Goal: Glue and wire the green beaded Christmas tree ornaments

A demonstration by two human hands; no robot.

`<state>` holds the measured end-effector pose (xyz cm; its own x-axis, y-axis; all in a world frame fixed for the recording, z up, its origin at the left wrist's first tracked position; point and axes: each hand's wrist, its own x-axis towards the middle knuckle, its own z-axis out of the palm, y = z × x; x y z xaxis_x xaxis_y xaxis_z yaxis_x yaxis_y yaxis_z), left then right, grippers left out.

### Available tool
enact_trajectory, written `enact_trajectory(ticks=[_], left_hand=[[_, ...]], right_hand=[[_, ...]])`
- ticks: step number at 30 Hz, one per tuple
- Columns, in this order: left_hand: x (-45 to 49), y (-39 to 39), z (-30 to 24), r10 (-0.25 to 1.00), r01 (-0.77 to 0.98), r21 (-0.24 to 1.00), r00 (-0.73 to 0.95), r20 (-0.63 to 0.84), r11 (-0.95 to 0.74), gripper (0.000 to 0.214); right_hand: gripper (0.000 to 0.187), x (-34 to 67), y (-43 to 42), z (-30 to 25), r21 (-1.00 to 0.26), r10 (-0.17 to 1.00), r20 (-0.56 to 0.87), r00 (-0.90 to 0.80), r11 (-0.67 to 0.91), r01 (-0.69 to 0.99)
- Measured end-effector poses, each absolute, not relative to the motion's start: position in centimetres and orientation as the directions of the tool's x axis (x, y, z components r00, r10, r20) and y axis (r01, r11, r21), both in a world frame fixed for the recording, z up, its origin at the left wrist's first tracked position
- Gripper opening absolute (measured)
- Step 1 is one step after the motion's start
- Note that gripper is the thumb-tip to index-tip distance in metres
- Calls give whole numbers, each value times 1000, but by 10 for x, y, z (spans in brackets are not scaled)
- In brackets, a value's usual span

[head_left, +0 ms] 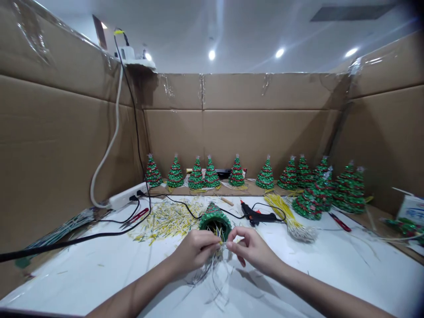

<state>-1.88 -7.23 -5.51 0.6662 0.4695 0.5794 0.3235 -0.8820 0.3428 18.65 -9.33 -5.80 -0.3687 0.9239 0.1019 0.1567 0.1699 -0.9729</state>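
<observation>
A small green Christmas tree ornament (212,215) lies on its side in front of me, its hollow base turned my way. Thin white and yellow wires (217,265) trail out of that opening onto the white table. My left hand (198,249), just below the base, pinches a wire between thumb and forefinger. Close by on the right, my right hand (250,249) pinches a wire end too, fingertips almost meeting those of the left. The exact joint between the fingertips is too small to make out.
Several finished trees (236,172) stand along the back cardboard wall. A glue gun (258,215) and a bundle of yellow-white wires (291,218) lie right of centre. Left are wire clippings (172,221), red-handled pliers (137,216) and a power strip (129,195) with black cords.
</observation>
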Motion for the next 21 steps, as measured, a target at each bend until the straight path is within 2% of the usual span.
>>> enact_trajectory(ticks=[3, 8, 11, 18, 21], left_hand=[[-17, -74, -52, 514, 302, 429, 645, 565, -851, 29], [-17, -75, -52, 528, 322, 428, 630, 569, -845, 31], [-17, -75, -54, 501, 320, 390, 636, 587, -863, 32], [-16, -75, -58, 499, 351, 355, 600, 625, -867, 24], [-16, -83, -35, 399, 374, 205, 570, 718, -904, 18]], right_hand=[[27, 186, -95, -54, -904, 897, 264, -354, 359, 234], [31, 182, -94, -54, -882, 891, 318, -325, 404, 242], [35, 182, -92, -57, -906, 901, 282, -330, 363, 216], [45, 183, -84, -59, -986, 924, 89, -373, 134, 97], [46, 185, -81, -59, -990, 929, 86, -361, 121, 78]])
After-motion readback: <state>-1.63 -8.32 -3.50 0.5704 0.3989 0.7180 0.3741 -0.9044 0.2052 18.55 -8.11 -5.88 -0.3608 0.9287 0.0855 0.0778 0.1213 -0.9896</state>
